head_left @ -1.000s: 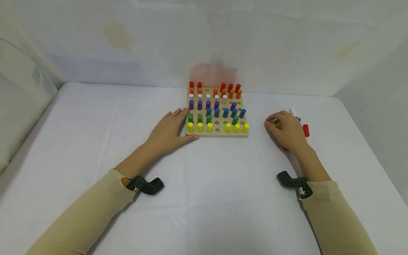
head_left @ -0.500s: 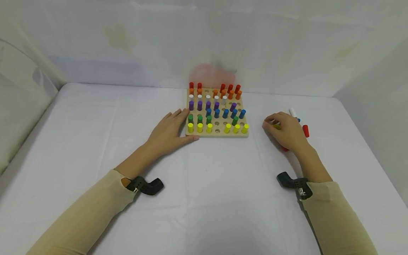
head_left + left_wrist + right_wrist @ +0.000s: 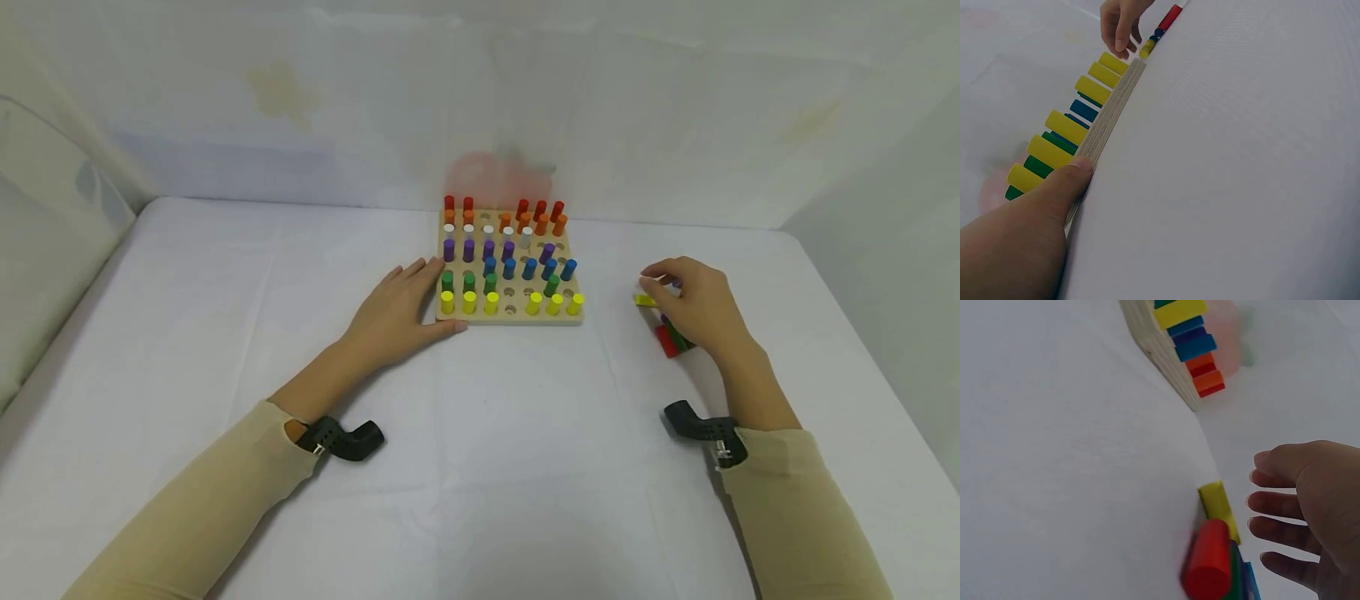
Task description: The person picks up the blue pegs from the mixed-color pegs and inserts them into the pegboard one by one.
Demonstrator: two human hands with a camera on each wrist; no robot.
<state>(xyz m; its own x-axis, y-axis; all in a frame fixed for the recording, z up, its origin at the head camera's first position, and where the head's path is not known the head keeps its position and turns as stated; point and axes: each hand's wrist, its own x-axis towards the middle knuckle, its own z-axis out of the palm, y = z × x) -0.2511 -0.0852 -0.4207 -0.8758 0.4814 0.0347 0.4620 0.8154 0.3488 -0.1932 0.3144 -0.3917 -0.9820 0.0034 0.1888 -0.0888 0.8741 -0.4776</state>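
Observation:
A wooden pegboard (image 3: 525,320) stands near the back of the table, bearing rows of yellow, green, blue, purple, white, orange and red pegs, with some bare holes. My left hand (image 3: 393,317) rests at its near left corner, fingers straight along the left side and thumb on the front edge (image 3: 1110,115). Off to the right, my right hand (image 3: 701,304) hovers with loosely bent fingers, holding nothing. Beneath and beside it lie a yellow peg (image 3: 646,301), a red peg (image 3: 666,342) and a green peg (image 3: 678,335). The hand hides other loose pegs in the head view.
A white cloth covers the table (image 3: 517,467), and a pale wall hanging (image 3: 360,108) rises behind the board. Blue pegs (image 3: 1251,581) lie partly hidden beyond the red one in the right wrist view. Dark camera mounts (image 3: 352,439) sit on both wrists.
My right hand has lifted and drawn back to the right, its fingertips leaving the yellow peg. The red and green pegs are now uncovered. My left hand stays at the board.

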